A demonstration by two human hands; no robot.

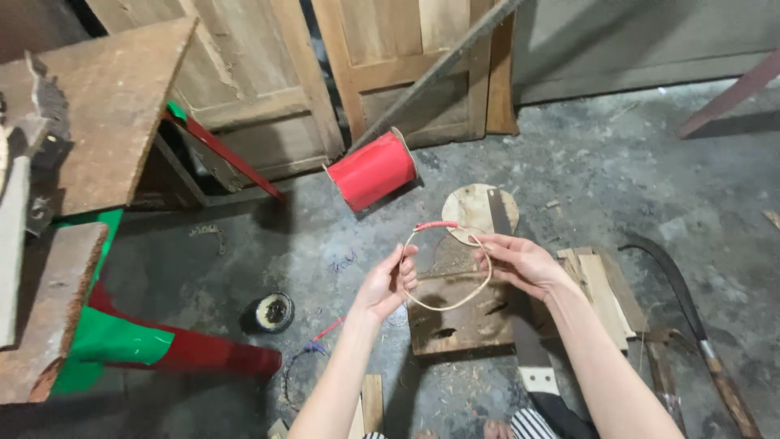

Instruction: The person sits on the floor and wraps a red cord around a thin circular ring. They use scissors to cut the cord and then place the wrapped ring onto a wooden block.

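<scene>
Both hands are up over the concrete floor, and between them hangs a thin cane ring, pale and bent into a loop. The left hand has its fingers closed around the left side of the ring, thumb and forefinger pinching the strip. The right hand grips the opposite side, fingers curled in and shut on the cane. Across the top of the ring runs a short stretch of red wrapping, bridging the gap from one hand to the other.

The ring is held in the air, directly above a dark wooden block that lies on the floor near the person's knees. A long flat blade lies across that block, its tip reaching up over a round wooden disc just beyond. Further back, a big red spool lies on its side by the wooden doors. To the left, a small black round tin sits on the floor, with a red-and-green board beside it. Off to the right edge lies a curved knife with a wooden handle, close to some light planks.
</scene>
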